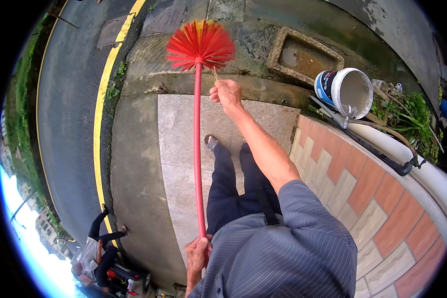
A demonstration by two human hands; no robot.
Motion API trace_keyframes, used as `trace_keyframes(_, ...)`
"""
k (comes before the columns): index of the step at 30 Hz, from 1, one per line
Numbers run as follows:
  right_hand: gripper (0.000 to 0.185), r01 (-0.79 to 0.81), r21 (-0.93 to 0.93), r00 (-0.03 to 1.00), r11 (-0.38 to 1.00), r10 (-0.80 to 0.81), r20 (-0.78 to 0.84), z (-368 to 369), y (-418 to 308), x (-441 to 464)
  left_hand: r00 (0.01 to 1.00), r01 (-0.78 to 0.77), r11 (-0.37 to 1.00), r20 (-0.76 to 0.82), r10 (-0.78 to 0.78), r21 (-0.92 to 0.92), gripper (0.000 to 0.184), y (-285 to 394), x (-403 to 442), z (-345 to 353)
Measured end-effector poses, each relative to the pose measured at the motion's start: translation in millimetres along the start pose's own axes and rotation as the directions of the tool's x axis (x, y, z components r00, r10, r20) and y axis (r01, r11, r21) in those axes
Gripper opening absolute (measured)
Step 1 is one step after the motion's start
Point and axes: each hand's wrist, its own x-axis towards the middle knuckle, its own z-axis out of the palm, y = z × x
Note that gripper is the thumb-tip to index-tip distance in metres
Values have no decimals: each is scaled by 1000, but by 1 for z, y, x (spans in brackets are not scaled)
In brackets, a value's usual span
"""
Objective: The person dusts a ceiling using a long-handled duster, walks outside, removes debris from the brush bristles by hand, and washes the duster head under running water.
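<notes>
A long-handled broom with a pink-red pole (197,149) and a round fan of red and yellow bristles (199,43) lies lengthwise in front of me. My left hand (197,252) is closed around the lower end of the pole, beside my waist. My right hand (227,94) reaches forward near the base of the bristles, to the right of the pole. Its fingers pinch thin straw-coloured strands (215,73) that stick up beside the bristles. Whether the strands are attached to the broom I cannot tell.
A stone trough (305,54) holds murky water. Beside it a white bucket (352,94) is tilted, near a pipe (377,149) and plants (417,119). Tiled paving (362,193) lies to the right. Left are a yellow-lined road (69,99) and people (102,248) by a motorbike.
</notes>
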Motion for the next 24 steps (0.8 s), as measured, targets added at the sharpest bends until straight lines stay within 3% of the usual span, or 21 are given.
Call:
trace_keyframes(5,18,-101,71,994,992,103,-29,35,11,46,1000,22,1000,-9,-21,16,37,-3,-4,0)
trace_keyframes(8,16,-53,119,986,991,71,-151,36,18,83,1000,27,1000,-6,-27,6,37,-7,-6,-2)
trace_keyframes(10,14,-106,47,965,993,114,-237,20,13,98,999,40,999,9,-40,-8,35,-9,-7,-1)
trace_keyframes(15,19,-134,108,850,985,170,-499,-71,41,114,998,64,997,24,-63,-47,35,-17,-4,-8)
trace_keyframes(19,17,-141,-19,903,990,121,-411,-97,42,73,998,35,993,56,-29,-109,35,-16,5,-8)
trace_keyframes(22,20,-5,-115,974,993,-22,-228,-68,45,36,994,78,974,87,-61,-213,37,-18,11,-11)
trace_keyframes(24,22,17,-98,990,995,-31,-140,-41,32,19,991,91,961,122,-61,-261,38,-18,14,-13)
